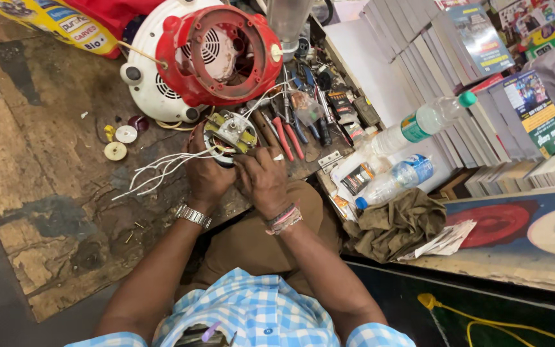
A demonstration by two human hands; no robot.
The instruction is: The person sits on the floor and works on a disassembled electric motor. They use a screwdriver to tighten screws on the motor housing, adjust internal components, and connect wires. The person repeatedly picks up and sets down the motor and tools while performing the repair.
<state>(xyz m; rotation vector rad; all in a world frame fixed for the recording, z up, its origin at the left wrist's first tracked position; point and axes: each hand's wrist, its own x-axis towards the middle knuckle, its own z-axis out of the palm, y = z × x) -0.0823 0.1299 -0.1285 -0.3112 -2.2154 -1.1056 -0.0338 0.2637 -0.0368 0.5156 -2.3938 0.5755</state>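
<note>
Hands meet over a small electric motor (229, 136) that sits on the worn wooden bench (40, 160), just in front of a red and white appliance housing (207, 54). Left hand (208, 172) grips the motor's near side from the left, a metal watch on its wrist; right hand (261, 177) grasps it from the right, fingers curled at its edge. Thin white wires (152, 170) trail leftward from the motor. Red-handled pliers (287, 135) lie just right of it.
</note>
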